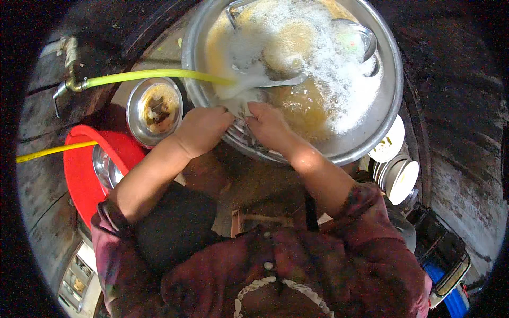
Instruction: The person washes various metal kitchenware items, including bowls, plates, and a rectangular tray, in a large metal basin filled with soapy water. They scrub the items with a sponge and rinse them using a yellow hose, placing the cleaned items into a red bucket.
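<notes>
Utensils between left grip, right grip

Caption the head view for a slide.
Left hand and right hand together at the near rim of a sudsy metal basin, by a green hose.

Left hand just beside right hand, fingers curled.

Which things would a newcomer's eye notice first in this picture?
Probably the metal basin of foamy water at the top, with the left hand and right hand at its near rim. Next likely come the yellow-green hose reaching into it from the left and the red tub, lower left.
</notes>
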`<state>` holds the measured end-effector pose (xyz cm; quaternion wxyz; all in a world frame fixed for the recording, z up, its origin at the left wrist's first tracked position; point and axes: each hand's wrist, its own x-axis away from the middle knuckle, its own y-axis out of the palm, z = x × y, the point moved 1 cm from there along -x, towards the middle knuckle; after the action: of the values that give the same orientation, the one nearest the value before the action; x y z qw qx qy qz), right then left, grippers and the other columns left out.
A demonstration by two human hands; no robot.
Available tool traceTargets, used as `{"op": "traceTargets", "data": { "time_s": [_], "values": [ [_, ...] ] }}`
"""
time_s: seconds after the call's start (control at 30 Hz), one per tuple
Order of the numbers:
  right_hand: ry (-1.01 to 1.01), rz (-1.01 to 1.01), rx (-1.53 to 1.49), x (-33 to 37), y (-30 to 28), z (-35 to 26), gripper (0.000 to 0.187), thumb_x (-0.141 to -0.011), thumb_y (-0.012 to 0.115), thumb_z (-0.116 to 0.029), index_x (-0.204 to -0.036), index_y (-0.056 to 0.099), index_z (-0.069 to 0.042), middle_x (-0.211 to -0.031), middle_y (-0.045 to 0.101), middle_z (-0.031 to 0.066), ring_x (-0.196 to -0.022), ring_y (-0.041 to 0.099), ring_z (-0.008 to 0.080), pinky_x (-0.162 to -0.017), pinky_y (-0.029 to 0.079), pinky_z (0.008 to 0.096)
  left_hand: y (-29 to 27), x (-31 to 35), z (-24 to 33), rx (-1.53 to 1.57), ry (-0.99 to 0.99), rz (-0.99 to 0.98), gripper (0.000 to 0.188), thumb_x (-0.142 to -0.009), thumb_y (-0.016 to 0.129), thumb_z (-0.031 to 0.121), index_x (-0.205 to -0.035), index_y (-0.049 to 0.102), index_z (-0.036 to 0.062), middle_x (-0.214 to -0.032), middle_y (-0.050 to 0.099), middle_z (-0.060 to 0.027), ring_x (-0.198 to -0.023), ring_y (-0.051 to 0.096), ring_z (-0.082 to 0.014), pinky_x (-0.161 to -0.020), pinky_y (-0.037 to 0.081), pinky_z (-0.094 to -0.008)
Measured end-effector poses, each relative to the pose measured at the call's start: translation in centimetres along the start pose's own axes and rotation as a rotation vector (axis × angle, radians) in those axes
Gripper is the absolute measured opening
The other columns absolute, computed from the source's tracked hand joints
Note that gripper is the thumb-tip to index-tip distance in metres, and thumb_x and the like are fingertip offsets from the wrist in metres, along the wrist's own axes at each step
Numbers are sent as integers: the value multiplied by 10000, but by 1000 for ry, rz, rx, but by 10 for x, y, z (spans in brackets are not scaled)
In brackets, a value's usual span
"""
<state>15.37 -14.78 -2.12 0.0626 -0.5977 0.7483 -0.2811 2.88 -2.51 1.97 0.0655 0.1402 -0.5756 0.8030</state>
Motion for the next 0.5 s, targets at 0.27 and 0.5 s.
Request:
{"op": "traceTargets", "data": {
  "time_s": [0.27,0.5],
  "values": [
    [253,-609,500,13,25,157,293,-780,499,-250,-1030,574,-117,-1098,529,142,-1016,494,287,-882,372,383,-4,27,-35,253,29,371,302,-720,464,26,-1005,564,49,-959,594,-140,-871,587,-262,-736,472,-322],
    [134,-27,709,-33,-51,111,448,-751,512,-186,-1155,428,-13,-1204,433,169,-1104,418,299,-940,310,389,-34,132,-86,755,-700,662,243,-859,446,116,-1023,537,-38,-952,594,-92,-805,591,-166,-739,453,-241]
  ]
}}
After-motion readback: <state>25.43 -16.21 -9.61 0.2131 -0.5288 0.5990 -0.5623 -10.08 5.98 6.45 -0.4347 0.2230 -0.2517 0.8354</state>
